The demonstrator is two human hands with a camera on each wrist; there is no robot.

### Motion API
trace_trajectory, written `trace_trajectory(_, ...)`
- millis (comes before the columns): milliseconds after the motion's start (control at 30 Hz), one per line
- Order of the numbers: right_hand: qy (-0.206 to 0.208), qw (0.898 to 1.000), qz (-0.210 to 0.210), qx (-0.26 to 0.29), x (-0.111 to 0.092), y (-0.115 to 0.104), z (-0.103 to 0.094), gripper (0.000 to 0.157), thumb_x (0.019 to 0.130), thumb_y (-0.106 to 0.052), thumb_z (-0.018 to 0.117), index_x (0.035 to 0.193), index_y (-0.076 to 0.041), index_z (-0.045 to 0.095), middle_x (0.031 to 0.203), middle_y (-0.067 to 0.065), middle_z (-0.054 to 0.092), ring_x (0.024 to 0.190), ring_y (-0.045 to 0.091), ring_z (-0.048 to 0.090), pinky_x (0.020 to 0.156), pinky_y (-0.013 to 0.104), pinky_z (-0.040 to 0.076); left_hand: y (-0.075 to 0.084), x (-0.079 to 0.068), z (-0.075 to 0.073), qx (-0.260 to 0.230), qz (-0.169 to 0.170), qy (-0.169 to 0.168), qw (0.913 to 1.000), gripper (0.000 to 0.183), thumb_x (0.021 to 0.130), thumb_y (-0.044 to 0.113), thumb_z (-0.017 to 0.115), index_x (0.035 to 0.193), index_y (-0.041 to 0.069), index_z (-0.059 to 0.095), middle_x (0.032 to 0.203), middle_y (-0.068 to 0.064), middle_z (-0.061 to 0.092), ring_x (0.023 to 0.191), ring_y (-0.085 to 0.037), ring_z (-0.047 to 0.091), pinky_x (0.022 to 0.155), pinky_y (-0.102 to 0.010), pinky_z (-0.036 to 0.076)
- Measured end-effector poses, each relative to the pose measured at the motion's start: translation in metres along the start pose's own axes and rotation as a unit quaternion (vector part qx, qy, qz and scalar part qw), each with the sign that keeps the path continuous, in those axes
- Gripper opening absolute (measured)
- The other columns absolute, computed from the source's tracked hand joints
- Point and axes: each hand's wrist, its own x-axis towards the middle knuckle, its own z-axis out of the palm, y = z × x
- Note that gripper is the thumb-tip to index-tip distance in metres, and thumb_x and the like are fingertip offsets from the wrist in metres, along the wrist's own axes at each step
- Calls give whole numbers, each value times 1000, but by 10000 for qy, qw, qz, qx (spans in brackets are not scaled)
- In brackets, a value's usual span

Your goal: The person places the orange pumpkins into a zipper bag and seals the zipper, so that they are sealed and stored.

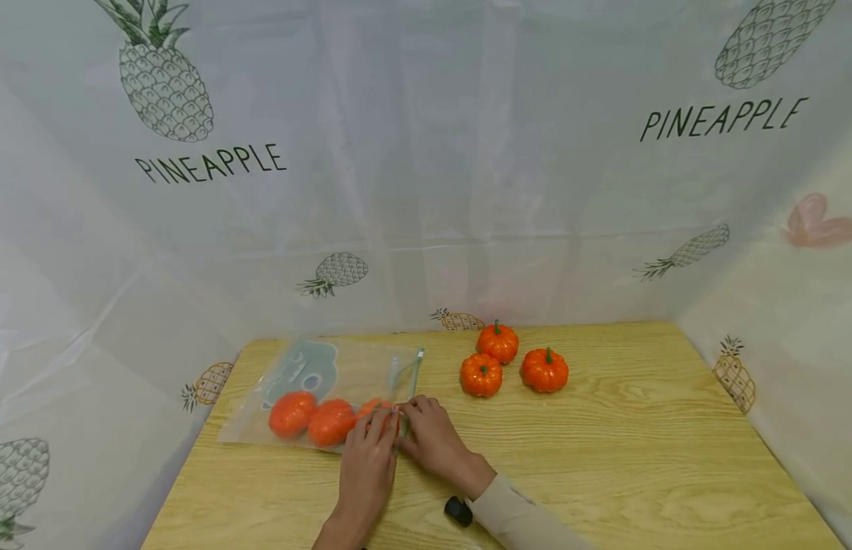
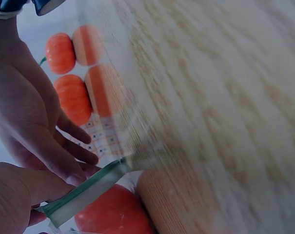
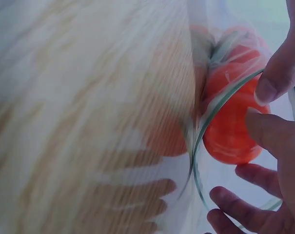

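A clear zip bag (image 1: 247,431) with a green-edged mouth lies on the table at left. Three orange-red toy pumpkins (image 1: 332,422) show in a row inside it. My left hand (image 1: 370,458) is at the mouth end, pinching the bag's green rim, its thumb (image 2: 15,187) close against the strip. My right hand (image 1: 435,439) meets it from the right at the mouth. In the right wrist view its fingers (image 3: 240,209) are spread and its thumb overlaps the nearest pumpkin (image 3: 230,136) in the bag. The green rim bows out in a loop there.
Three more orange pumpkins with green stems stand at the back of the wooden table (image 1: 639,458), one of them (image 1: 545,370) slightly apart. A small black object (image 1: 458,511) is beside the right sleeve. White pineapple-printed sheeting (image 1: 432,191) encloses the table's back and sides.
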Motion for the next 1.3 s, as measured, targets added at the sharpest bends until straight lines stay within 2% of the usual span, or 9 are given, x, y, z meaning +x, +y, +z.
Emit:
trace_trajectory(133,-43,10000,-59,-50,-3,1,-3,52,95,-29,81,138,-3,66,127,14,64,116,33,60,100,51,52,1,1,0,27,3,-75,10000,53,71,-2,91,122,4,79,127,-9,67,108,-31,63,78,-45,57)
trace_trajectory(367,291,9994,158,-73,-14,13,-17,53,93,-19,82,139,-2,62,130,13,63,121,33,58,105,53,49,0,0,1,26,47,-46,10000,58,69,-3,92,125,2,77,126,-10,68,107,-32,63,78,-45,58)
trace_trajectory(667,1076,9928,495,191,-29,29,-48,50,89,-12,86,134,-2,65,129,13,64,119,34,58,101,52,51,-1,1,1,84,88,-18,9999,65,64,-5,94,126,2,76,124,-11,67,105,-32,63,76,-44,57)
trace_trajectory(1000,2087,9733,950,-103,-35,61,-68,59,80,-6,92,129,4,63,123,21,62,107,40,60,87,51,56,-1,2,3,10,107,-10,9999,61,67,-6,92,125,1,76,124,-12,66,102,-32,63,73,-43,56)
trace_trajectory(1300,2089,9711,1150,-70,-37,82,-71,68,81,-7,92,136,9,56,126,27,58,111,44,56,94,56,51,-1,2,2,65,112,-6,9999,62,66,-4,95,125,2,77,123,-11,66,103,-32,62,74,-43,56)
